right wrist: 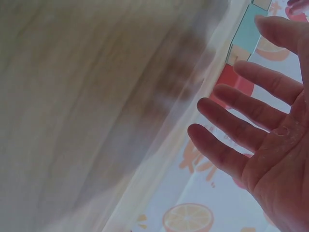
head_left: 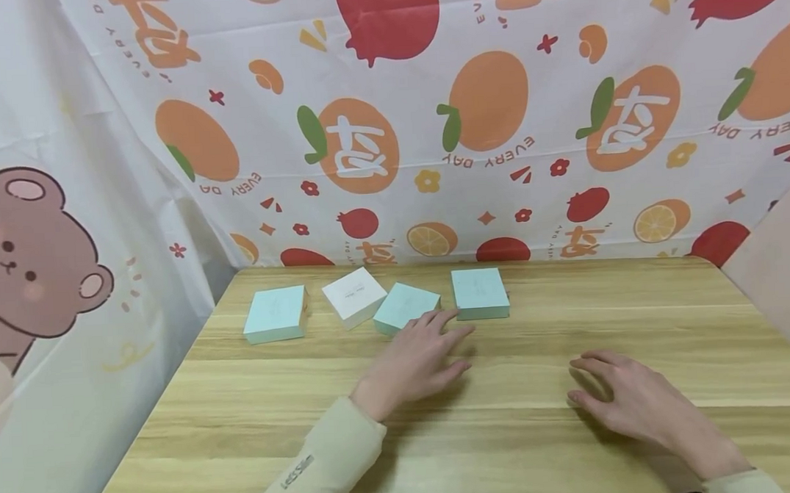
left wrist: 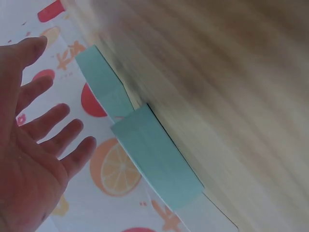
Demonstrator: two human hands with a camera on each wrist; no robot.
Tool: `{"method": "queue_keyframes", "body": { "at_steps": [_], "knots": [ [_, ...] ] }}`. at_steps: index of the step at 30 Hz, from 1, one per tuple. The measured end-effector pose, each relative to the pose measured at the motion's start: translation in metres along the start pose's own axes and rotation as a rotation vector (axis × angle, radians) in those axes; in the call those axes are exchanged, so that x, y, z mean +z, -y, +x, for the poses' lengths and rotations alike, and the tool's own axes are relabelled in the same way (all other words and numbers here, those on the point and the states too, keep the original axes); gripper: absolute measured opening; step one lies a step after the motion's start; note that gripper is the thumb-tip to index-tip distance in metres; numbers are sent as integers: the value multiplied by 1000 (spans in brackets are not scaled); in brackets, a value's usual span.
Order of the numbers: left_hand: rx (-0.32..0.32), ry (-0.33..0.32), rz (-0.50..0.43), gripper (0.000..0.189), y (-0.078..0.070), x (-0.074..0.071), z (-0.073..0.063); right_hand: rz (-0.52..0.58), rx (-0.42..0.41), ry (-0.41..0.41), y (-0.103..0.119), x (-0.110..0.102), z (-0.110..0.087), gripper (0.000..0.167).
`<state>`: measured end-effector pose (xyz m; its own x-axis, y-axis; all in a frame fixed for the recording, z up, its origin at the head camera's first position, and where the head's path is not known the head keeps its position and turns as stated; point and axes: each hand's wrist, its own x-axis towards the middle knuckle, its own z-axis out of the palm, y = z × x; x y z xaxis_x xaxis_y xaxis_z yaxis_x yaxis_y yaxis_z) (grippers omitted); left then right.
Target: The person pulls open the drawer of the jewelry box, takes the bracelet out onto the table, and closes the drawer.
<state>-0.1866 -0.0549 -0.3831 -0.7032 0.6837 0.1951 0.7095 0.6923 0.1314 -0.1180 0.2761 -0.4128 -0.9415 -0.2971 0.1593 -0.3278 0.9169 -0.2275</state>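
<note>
Three mint-green boxes and one white box lie along the back of the wooden table. My left hand, fingers spread and holding nothing, hovers in front of the middle mint box and overlaps its front edge in the head view. In the left wrist view, the fingers point past two mint boxes, the nearer box being the larger in view. The right mint box stands just beyond the left fingertips. My right hand is above the table at the right, relaxed and empty, with its palm turned inward.
The white box sits tilted beside the middle mint box, and another mint box stands at the far left. The wooden table ends at a fruit-printed curtain. A bear-printed cloth hangs on the left.
</note>
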Motion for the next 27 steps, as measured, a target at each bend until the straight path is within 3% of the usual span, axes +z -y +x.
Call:
{"method": "queue_keyframes", "body": {
  "at_steps": [12, 27],
  "knots": [
    [17, 21, 52, 48, -1, 14, 42, 10, -16, -5, 8, 3, 7, 49],
    [-27, 100, 122, 63, 1, 22, 58, 15, -29, -17, 13, 3, 8, 48]
  ]
}}
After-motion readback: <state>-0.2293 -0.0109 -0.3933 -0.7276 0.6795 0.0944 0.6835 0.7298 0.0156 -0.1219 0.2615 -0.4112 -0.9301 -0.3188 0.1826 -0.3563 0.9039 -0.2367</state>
